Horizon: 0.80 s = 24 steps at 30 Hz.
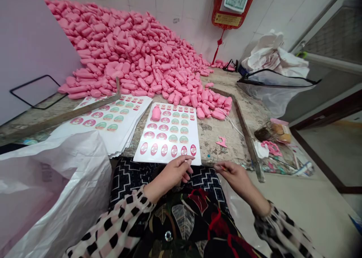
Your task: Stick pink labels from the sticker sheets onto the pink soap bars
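My left hand (177, 170) is at the front edge of a white sticker sheet (140, 152), fingers loosely bent and apart, with no object visible in it. The sheet bears rows of pink and green labels. A pink bottle-shaped piece (156, 114) rests on the sheet's upper left. My right hand (233, 174) is closed at the table's front edge, thumb and fingers together. Something small and reddish shows at its fingertips, too small to name. Beyond that hand, a pink scrap (221, 142) lies on the table.
A large heap of pink pieces (121, 46) fills the back of the worn table (209, 131). More sticker sheets (113, 137) are stacked at left under a wooden strip (85, 109). Another strip (244, 126) borders the right. A white sack (85, 175) stands front left; a glass jar (267, 131) sits right.
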Each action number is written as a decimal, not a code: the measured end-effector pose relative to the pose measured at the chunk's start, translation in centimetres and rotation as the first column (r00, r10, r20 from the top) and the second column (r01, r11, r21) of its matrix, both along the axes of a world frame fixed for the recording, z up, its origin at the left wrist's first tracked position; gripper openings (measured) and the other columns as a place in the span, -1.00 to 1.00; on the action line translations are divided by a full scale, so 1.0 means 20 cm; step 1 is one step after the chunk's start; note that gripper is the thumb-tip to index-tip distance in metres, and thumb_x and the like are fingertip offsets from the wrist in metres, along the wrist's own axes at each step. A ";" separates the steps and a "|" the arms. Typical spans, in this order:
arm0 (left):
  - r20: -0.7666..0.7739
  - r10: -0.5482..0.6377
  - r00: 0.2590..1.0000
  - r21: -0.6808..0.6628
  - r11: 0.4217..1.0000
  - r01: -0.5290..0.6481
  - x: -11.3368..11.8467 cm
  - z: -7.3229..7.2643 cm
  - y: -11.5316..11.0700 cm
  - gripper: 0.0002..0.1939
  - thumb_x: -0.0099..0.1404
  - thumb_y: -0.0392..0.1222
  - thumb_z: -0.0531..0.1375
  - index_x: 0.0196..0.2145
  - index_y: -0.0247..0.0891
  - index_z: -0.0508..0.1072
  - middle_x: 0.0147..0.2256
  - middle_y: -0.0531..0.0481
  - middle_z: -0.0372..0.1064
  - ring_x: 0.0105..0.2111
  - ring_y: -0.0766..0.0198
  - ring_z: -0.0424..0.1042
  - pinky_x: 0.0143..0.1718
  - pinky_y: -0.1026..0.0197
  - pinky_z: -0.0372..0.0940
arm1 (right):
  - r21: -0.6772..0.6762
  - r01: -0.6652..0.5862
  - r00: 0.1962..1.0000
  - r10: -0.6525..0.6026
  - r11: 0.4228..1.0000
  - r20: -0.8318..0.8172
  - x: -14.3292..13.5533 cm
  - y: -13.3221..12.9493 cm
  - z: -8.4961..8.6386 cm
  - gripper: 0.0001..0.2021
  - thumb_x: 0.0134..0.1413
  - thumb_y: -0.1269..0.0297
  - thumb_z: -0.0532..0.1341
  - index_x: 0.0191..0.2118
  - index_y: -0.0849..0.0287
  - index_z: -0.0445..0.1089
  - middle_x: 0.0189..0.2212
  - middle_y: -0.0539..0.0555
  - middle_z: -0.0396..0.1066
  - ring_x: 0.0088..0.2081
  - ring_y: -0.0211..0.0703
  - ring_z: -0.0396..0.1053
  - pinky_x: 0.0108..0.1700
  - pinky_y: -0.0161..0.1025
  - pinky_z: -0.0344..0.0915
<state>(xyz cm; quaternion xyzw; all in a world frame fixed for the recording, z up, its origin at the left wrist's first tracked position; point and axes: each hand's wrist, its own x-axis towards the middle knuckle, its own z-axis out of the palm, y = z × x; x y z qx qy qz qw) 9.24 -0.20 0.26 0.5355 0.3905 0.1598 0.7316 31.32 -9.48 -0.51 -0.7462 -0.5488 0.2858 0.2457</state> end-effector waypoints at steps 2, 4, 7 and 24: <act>-0.021 -0.020 1.000 0.003 1.000 0.021 0.00 -0.01 0.00 -0.58 0.22 0.00 0.04 -0.04 -0.26 0.29 -0.41 0.01 0.30 -0.54 0.39 0.31 -0.51 0.30 0.22 | 0.124 -0.026 0.995 0.037 0.992 -0.091 -0.07 0.21 0.05 -0.69 0.03 0.05 0.08 -0.34 0.17 0.44 -0.41 0.05 0.46 -0.33 -0.14 0.37 -0.28 -0.27 0.25; -0.022 -0.019 1.000 0.009 1.000 0.019 -0.01 -0.01 0.00 -0.59 0.21 -0.02 0.05 -0.04 -0.27 0.29 -0.41 0.02 0.29 -0.54 0.39 0.31 -0.52 0.30 0.21 | 0.176 -0.033 0.999 0.039 0.984 -0.030 -0.11 0.42 0.09 -0.71 0.02 0.09 0.09 -0.36 0.18 0.44 -0.45 0.02 0.45 -0.37 -0.17 0.36 -0.33 -0.30 0.23; -0.016 0.013 1.000 0.011 1.000 -0.013 -0.05 -0.01 0.02 -0.57 0.20 -0.02 0.05 -0.03 -0.28 0.28 -0.40 0.02 0.30 -0.53 0.40 0.30 -0.51 0.30 0.21 | 0.183 0.032 0.968 -0.076 0.983 0.240 -0.09 0.72 0.12 -0.75 0.04 0.14 0.06 -0.32 0.12 0.43 -0.39 0.00 0.46 -0.34 -0.20 0.36 -0.33 -0.33 0.20; 0.099 0.164 0.981 -0.084 0.984 -0.156 -0.09 0.02 0.05 -0.63 0.20 -0.10 0.09 -0.08 -0.33 0.32 -0.44 0.02 0.30 -0.54 0.40 0.30 -0.48 0.29 0.23 | 0.131 0.217 0.895 -0.250 0.967 0.369 0.06 1.10 0.09 -0.56 -0.12 0.10 0.17 -0.11 0.27 0.33 -0.26 0.24 0.42 -0.20 0.07 0.36 -0.23 -0.14 0.22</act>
